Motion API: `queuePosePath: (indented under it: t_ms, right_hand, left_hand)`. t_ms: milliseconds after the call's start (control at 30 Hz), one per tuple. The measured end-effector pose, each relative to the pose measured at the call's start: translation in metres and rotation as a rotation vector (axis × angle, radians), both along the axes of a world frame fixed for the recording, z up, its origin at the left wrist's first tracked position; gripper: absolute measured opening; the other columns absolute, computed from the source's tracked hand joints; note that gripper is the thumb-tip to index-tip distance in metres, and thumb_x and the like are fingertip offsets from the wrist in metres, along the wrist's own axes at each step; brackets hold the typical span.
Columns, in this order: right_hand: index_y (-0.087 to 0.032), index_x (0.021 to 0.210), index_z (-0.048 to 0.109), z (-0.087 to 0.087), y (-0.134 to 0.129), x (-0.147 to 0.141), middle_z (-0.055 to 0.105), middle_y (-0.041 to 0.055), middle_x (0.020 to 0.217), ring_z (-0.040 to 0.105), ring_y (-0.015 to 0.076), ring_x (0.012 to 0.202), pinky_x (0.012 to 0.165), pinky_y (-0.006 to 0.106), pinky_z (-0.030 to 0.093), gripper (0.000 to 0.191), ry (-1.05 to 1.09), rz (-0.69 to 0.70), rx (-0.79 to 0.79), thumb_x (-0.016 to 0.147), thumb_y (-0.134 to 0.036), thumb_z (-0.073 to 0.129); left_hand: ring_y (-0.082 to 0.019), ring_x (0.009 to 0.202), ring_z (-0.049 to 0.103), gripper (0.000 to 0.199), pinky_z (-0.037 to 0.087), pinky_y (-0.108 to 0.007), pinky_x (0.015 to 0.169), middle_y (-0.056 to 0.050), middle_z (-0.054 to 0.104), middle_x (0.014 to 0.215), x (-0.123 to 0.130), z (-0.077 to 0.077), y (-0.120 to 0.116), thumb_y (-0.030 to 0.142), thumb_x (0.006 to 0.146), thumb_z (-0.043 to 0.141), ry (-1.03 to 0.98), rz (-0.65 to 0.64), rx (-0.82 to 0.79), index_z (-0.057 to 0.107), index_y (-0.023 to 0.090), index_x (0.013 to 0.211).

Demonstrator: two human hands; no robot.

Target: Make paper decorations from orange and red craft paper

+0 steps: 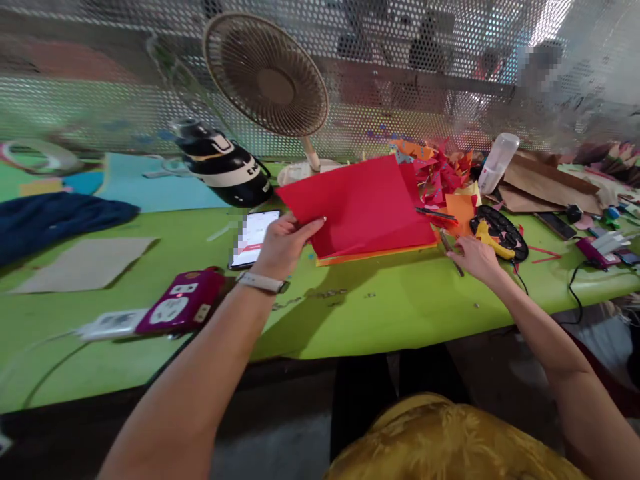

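Note:
My left hand, with a pale watch band on the wrist, pinches the near left corner of a red sheet. That sheet's left side is raised; orange and yellow sheets show under its front edge. Off the stack's right edge, my right hand has its fingertips at a thin dark tool lying on the green table. Its fingers are bent, and whether they grip the tool is unclear. Close by are black-handled scissors and a yellow glue gun on a black tray.
Behind the sheets stand a fan and a large black bottle. A phone and a purple power strip lie at left. Red and orange scraps, a clear bottle and brown paper are at right.

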State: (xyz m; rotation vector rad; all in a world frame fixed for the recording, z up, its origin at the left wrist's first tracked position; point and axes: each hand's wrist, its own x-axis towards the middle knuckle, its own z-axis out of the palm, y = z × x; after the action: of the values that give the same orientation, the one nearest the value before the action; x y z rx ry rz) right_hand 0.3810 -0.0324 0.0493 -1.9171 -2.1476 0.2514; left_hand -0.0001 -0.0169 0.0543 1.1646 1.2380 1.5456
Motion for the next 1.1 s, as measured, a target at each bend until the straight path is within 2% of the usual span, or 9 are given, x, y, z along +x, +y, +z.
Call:
queuePosePath:
  t_ms: [67, 133, 333, 433, 533, 700, 800, 933, 1100]
  right_hand:
    - [-0.019, 0.089, 0.068, -0.005, -0.001, 0.001, 0.068, 0.0126, 0.096, 0.065, 0.0309, 0.089, 0.078, 0.04, 0.047, 0.02, -0.068, 0.016, -0.04, 0.082, -0.038, 0.07]
    - [-0.02, 0.09, 0.069, -0.009, -0.001, 0.0, 0.07, 0.0102, 0.091, 0.066, 0.0288, 0.086, 0.075, 0.038, 0.047, 0.015, -0.094, 0.032, -0.044, 0.084, -0.033, 0.066]
    - [-0.022, 0.088, 0.07, -0.013, 0.001, -0.001, 0.07, 0.0073, 0.081, 0.066, 0.0262, 0.08, 0.075, 0.037, 0.047, 0.01, -0.071, 0.033, -0.039, 0.084, -0.024, 0.062]
    - [-0.022, 0.087, 0.07, -0.012, 0.0, 0.0, 0.071, 0.0061, 0.081, 0.064, 0.0244, 0.08, 0.074, 0.035, 0.046, 0.01, -0.046, 0.079, -0.049, 0.084, -0.029, 0.064]
    - [-0.021, 0.086, 0.069, -0.005, 0.006, 0.003, 0.07, 0.0058, 0.083, 0.064, 0.023, 0.08, 0.073, 0.033, 0.045, 0.021, -0.039, 0.082, -0.041, 0.087, -0.04, 0.063]
    - [-0.016, 0.112, 0.066, 0.007, 0.053, -0.001, 0.067, 0.0144, 0.112, 0.063, 0.0273, 0.099, 0.082, 0.034, 0.046, 0.031, -0.144, 0.095, 0.131, 0.093, -0.039, 0.056]
    - [-0.013, 0.124, 0.061, 0.003, 0.089, -0.01, 0.062, 0.0182, 0.127, 0.056, 0.0314, 0.116, 0.093, 0.038, 0.044, 0.04, -0.229, 0.139, 0.143, 0.09, -0.035, 0.062]
    - [-0.013, 0.127, 0.061, -0.01, 0.118, -0.02, 0.065, 0.018, 0.123, 0.058, 0.0301, 0.114, 0.095, 0.037, 0.044, 0.044, -0.244, 0.168, 0.041, 0.087, -0.031, 0.067]
    - [-0.011, 0.12, 0.066, -0.015, 0.125, -0.018, 0.067, 0.0156, 0.117, 0.061, 0.0253, 0.108, 0.091, 0.032, 0.044, 0.036, -0.201, 0.147, 0.035, 0.087, -0.025, 0.066]
  left_hand:
    - [-0.023, 0.102, 0.068, 0.047, 0.053, -0.042, 0.101, -0.006, 0.075, 0.107, 0.0, -0.012, 0.015, 0.032, 0.063, 0.083, -0.057, -0.04, -0.035, 0.069, 0.013, 0.103]
    - [-0.026, 0.102, 0.067, 0.043, 0.053, -0.044, 0.099, -0.009, 0.076, 0.103, -0.001, -0.024, 0.024, 0.035, 0.063, 0.083, -0.03, -0.058, -0.108, 0.068, 0.013, 0.097]
    - [-0.03, 0.097, 0.069, 0.048, 0.055, -0.048, 0.093, -0.009, 0.076, 0.096, -0.005, -0.048, 0.035, 0.042, 0.056, 0.086, 0.073, -0.139, -0.18, 0.068, 0.017, 0.093]
    - [-0.029, 0.093, 0.07, 0.047, 0.056, -0.046, 0.09, -0.008, 0.076, 0.095, -0.008, -0.054, 0.037, 0.043, 0.055, 0.086, 0.099, -0.113, -0.168, 0.068, 0.018, 0.09]
    - [-0.027, 0.09, 0.07, 0.045, 0.057, -0.044, 0.087, -0.007, 0.075, 0.094, -0.01, -0.057, 0.039, 0.043, 0.057, 0.085, 0.129, -0.124, -0.166, 0.067, 0.019, 0.091]
    - [-0.025, 0.085, 0.071, 0.046, 0.057, -0.043, 0.086, -0.007, 0.075, 0.095, -0.009, -0.059, 0.039, 0.043, 0.058, 0.084, 0.114, -0.145, -0.164, 0.067, 0.019, 0.094]
    - [-0.027, 0.087, 0.071, 0.047, 0.058, -0.044, 0.086, -0.008, 0.075, 0.094, -0.007, -0.058, 0.037, 0.042, 0.059, 0.084, 0.077, -0.136, -0.166, 0.065, 0.019, 0.096]
    - [-0.026, 0.089, 0.071, 0.05, 0.057, -0.043, 0.087, -0.009, 0.074, 0.096, -0.009, -0.058, 0.036, 0.044, 0.062, 0.082, 0.086, -0.147, -0.148, 0.064, 0.019, 0.101]
    - [-0.025, 0.09, 0.071, 0.053, 0.056, -0.042, 0.087, -0.009, 0.074, 0.094, -0.012, -0.059, 0.035, 0.048, 0.061, 0.083, 0.099, -0.139, -0.125, 0.062, 0.017, 0.099]
